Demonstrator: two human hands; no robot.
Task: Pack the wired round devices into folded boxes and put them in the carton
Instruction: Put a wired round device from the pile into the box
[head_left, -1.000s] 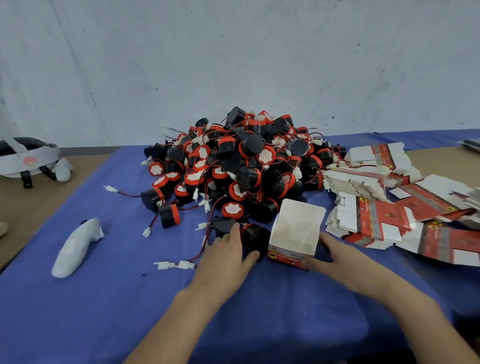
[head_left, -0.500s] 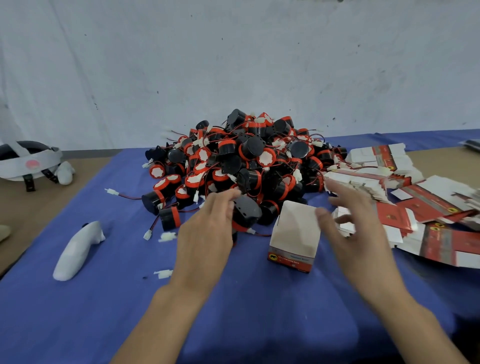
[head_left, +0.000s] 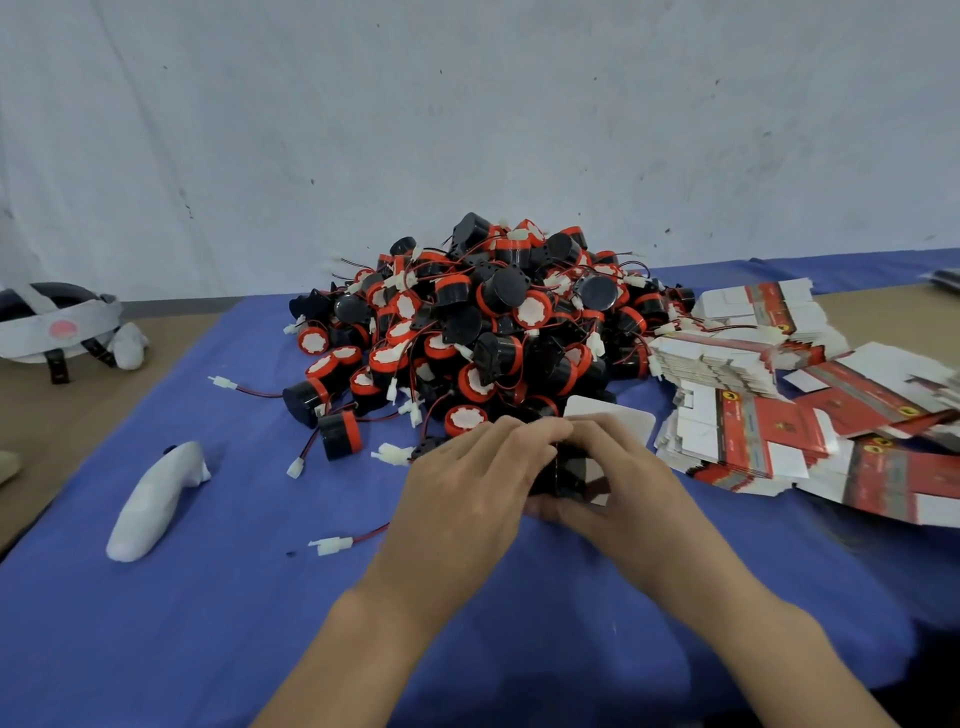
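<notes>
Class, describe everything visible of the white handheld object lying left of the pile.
The white handheld object is smooth and plastic-looking, long and gently curved. Its near end is rounded and its far end is broader, with a small dark mark. It lies aslant on the blue cloth, touching nothing else.

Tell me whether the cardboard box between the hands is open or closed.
Open: the small white-and-red cardboard box has its white flap standing unfolded, with a black round device at its mouth.

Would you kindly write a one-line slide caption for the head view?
Left hand and right hand fit a black device into a folded box before a device pile on blue cloth.
</notes>
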